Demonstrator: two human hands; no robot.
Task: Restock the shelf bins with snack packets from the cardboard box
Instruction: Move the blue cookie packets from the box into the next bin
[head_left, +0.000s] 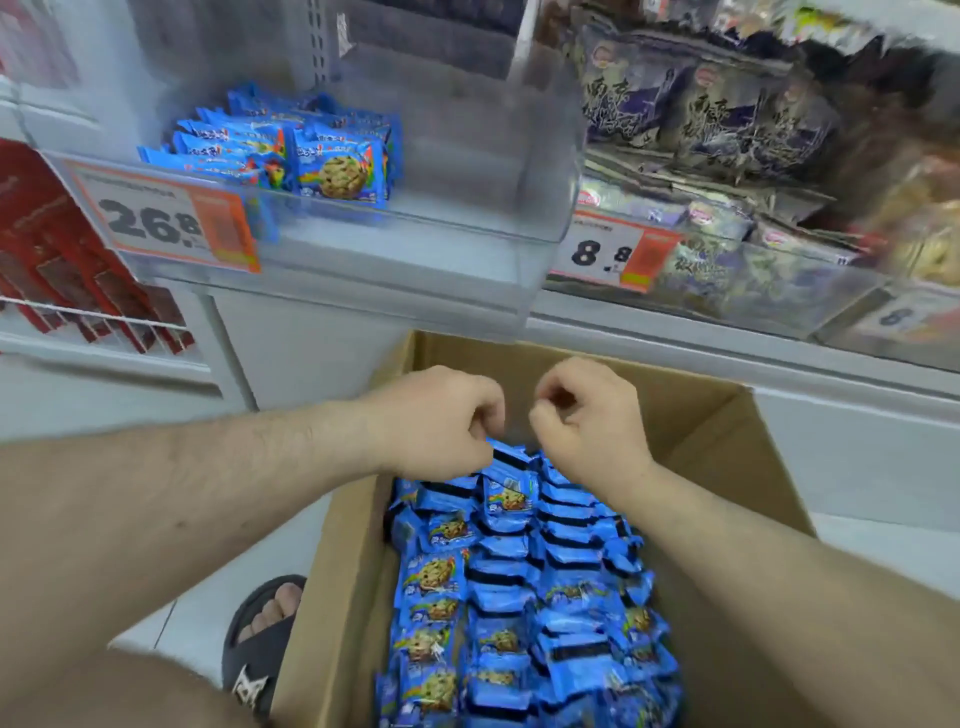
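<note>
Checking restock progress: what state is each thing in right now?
Cardboard box: open, packed with blue packets.
Clear bin: mostly empty, few blue packets at left.
Right-hand bin: well stocked.
Left hand: fingers curled, above the box.
Right hand: fingers curled, above the box.

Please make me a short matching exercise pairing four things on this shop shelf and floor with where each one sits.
Things:
1. Clear plastic shelf bin
2. Brown cardboard box
3. Black slide sandal
4. Red packets

Places:
A. On the floor, left of the box
B. On the wire rack, far left
C. Above the box, partly filled with blue cookie packets
D. Under both hands

Pairs: 1-C, 2-D, 3-A, 4-B
</note>
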